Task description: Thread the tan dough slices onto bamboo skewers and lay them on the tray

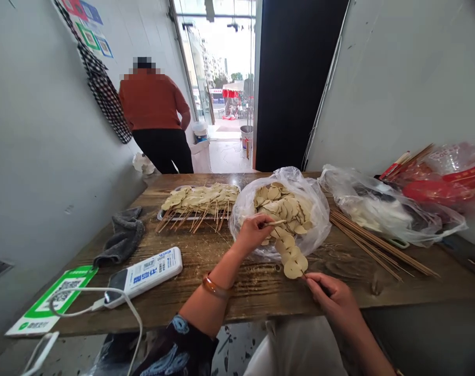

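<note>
Between my hands is a skewer carrying several thin, pale round slices [290, 256]. My right hand [335, 300] pinches the skewer's near end, just below the lowest slice. At the far end, my left hand [256, 234] grips another pale slice [275, 223] between thumb and fingers, close to the skewer's tip. Under and behind the left hand, a clear plastic bag [319, 206] lies open with a heap of loose slices [284, 203]. To its left, a metal tray [161, 214] bears stacked, filled skewers [204, 198], their bare sticks towards me.
Bare bamboo skewers [378, 245] lie right of the bag, beside another plastic bag [378, 201] and red packaging [449, 180]. On the left are a grey cloth [122, 237], a white payment device [151, 274] with a cable, and a QR-code card [57, 300]. A person [154, 109] stands beyond the table.
</note>
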The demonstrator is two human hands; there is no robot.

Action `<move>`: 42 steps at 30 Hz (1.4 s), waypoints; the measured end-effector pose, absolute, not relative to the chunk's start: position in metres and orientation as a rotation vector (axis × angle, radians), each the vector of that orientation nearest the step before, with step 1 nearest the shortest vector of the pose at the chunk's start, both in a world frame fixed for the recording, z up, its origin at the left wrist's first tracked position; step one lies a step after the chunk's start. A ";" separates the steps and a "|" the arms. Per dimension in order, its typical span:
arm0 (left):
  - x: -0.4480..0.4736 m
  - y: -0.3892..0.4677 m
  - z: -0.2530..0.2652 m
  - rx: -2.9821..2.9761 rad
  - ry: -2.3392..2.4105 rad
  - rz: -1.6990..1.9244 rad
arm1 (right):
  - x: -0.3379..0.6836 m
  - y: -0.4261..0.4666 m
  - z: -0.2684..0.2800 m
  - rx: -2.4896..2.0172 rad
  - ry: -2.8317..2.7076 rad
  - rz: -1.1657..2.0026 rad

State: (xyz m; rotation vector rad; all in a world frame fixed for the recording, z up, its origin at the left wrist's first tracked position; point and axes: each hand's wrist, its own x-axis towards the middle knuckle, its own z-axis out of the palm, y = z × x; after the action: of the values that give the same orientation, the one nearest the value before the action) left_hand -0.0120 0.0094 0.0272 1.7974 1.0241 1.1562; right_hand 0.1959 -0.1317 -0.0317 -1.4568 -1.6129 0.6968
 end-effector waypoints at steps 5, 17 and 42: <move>-0.010 0.007 0.026 1.845 1.017 1.104 | 0.191 -0.131 -0.034 -1.443 -1.540 0.679; -0.010 0.012 0.018 1.142 0.874 1.089 | 0.198 -0.135 -0.039 -1.457 -1.617 0.618; 0.002 0.004 0.012 0.932 0.768 1.085 | 0.195 -0.137 -0.032 -1.487 -1.630 0.523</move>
State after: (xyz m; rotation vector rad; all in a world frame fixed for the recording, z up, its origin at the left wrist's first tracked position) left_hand 0.0023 0.0043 0.0121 0.9322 0.7680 1.0850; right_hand 0.1946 -0.1366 -0.0325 -1.4867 -1.6301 0.5234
